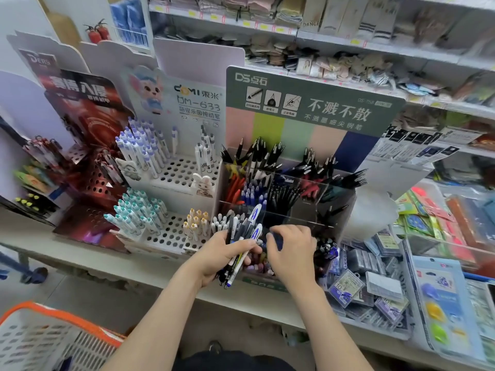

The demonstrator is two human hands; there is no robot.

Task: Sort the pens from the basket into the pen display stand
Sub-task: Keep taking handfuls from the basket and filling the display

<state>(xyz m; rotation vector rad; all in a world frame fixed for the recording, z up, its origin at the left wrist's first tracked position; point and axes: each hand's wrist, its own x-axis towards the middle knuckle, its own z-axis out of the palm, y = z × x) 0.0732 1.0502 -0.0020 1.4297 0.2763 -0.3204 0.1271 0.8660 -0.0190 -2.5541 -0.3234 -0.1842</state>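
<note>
Pens (238,231), clutched by our left hand (225,254) at the front of the display stand (334,204), could slip and scatter if our right hand (292,254), curled beside them on we cannot tell what, tugs one.

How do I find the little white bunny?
Find the white pen stand full of round holes, left of the big green sign. On its upper step, front right corner, stands the bunny: a white figure with tall ears, not a pen.

Bare forearms, dark clothing below

Both forearms run uncovered to the left hand (222,254) and right hand (293,254); dark fabric (230,362) shows at the bottom edge.
</note>
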